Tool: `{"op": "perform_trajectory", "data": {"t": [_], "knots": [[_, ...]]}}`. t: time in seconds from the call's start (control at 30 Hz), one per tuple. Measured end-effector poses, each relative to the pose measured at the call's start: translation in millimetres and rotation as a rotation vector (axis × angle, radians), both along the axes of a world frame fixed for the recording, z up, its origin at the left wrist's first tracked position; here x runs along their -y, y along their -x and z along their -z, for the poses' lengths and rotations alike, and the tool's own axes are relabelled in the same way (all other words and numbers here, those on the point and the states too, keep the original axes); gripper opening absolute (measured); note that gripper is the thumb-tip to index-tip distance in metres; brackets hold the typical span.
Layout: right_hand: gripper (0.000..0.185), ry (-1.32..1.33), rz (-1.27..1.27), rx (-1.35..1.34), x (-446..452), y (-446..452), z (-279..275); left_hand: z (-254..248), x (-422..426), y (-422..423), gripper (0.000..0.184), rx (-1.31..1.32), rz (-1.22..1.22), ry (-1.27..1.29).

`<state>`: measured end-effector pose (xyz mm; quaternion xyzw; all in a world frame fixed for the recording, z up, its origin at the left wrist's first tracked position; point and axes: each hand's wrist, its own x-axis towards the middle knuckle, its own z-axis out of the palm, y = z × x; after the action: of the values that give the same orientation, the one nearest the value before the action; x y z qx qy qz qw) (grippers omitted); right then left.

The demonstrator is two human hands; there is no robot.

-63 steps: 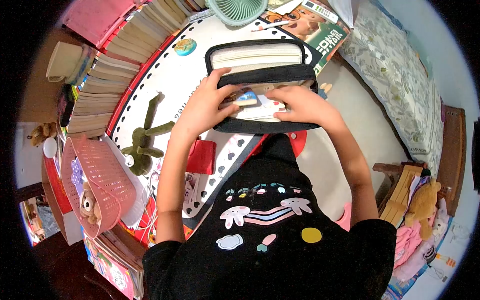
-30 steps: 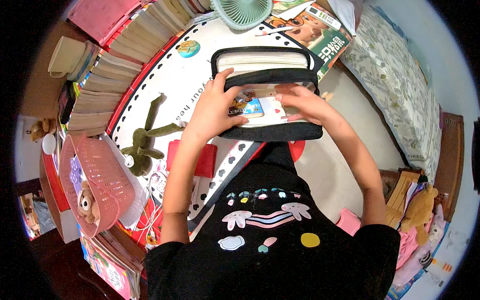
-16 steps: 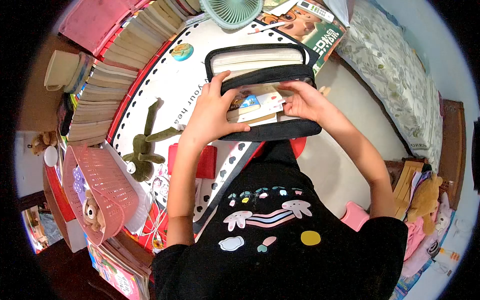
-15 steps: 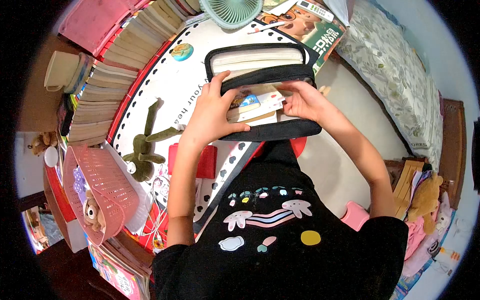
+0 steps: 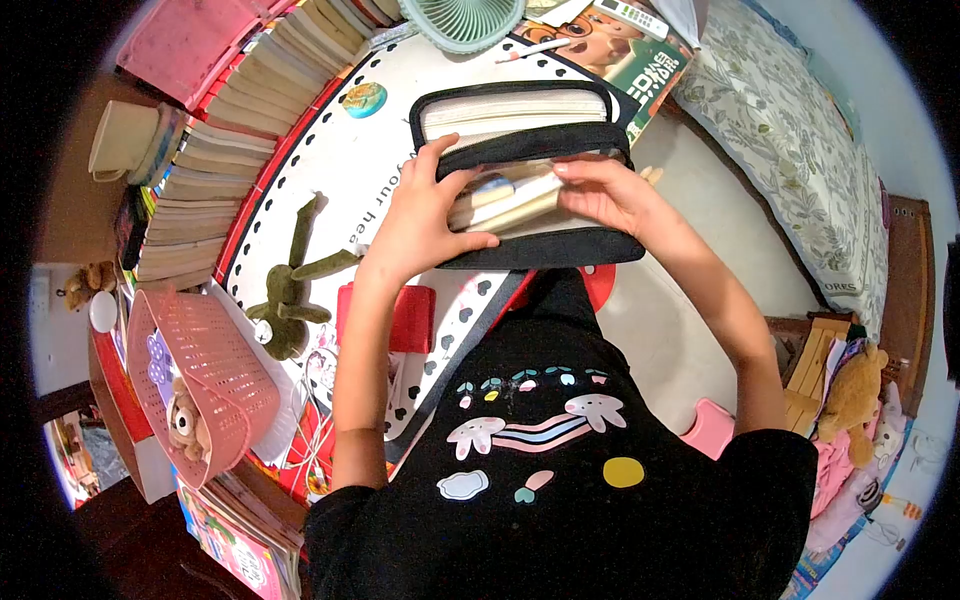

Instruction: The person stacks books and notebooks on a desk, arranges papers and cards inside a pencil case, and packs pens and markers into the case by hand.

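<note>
A black zippered case (image 5: 560, 248) with a white lining lies unzipped near the table's front edge. Inside its front compartment is a stack of pale cards or small booklets (image 5: 515, 205), tilted up at its right side and partly blurred. My left hand (image 5: 415, 215) grips the left side of the case, fingers over the black rim and thumb at the stack's lower left. My right hand (image 5: 605, 192) pinches the stack's right end between thumb and fingers. Left of the case, a red wallet-like item (image 5: 405, 318) lies under my left forearm.
A green plush toy (image 5: 288, 300) lies on the white table (image 5: 300, 190), with a round blue-gold object (image 5: 364, 99) farther back. Books (image 5: 225, 150) line the left edge above a pink basket (image 5: 235, 370). A green fan (image 5: 465, 20) and a picture book (image 5: 650, 75) are at the back.
The cards in the case, lying flatter at first, are now lifted and tilted at their right end by my right hand. My left hand stays at the case's left side.
</note>
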<state>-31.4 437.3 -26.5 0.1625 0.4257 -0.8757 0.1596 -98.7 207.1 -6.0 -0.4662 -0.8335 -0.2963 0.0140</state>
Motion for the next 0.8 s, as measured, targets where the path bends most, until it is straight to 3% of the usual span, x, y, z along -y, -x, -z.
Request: {"op": "perform_trajectory", "data": {"t": [0.23,0.3,0.37,0.43,0.5,0.57,0.63,0.7,0.8], "knots": [[0.022,0.248,0.056,-0.117,1,7,-2,4,0,3,0.05,0.027,-0.036,-0.016],[0.029,-0.051,0.039,-0.238,2,4,2,6,-1,5,0.04,0.03,-0.06,-0.033],[0.034,-0.103,0.0,-0.25,-2,-3,-2,3,-3,5,0.038,0.051,-0.084,-0.03],[0.046,-0.552,-0.291,-0.269,-6,-4,-16,0,-5,4,0.036,0.071,-0.105,-0.026],[0.046,-0.583,-0.326,-0.332,-4,-5,-28,-3,-7,3,0.034,0.063,-0.127,0.029],[0.038,-1.168,-0.425,-0.357,0,-4,-37,-3,-8,3,0.034,0.036,-0.144,0.06],[0.033,-1.318,-0.383,-0.482,5,-5,-37,-4,-10,4,0.033,0.006,-0.159,0.091],[0.034,-1.873,-0.524,-0.68,12,-3,-40,-7,-11,6,0.036,0.03,-0.17,0.128],[0.032,-1.94,-0.579,-0.71,31,7,-48,-3,-11,9,0.036,-0.046,-0.155,0.123]]}}
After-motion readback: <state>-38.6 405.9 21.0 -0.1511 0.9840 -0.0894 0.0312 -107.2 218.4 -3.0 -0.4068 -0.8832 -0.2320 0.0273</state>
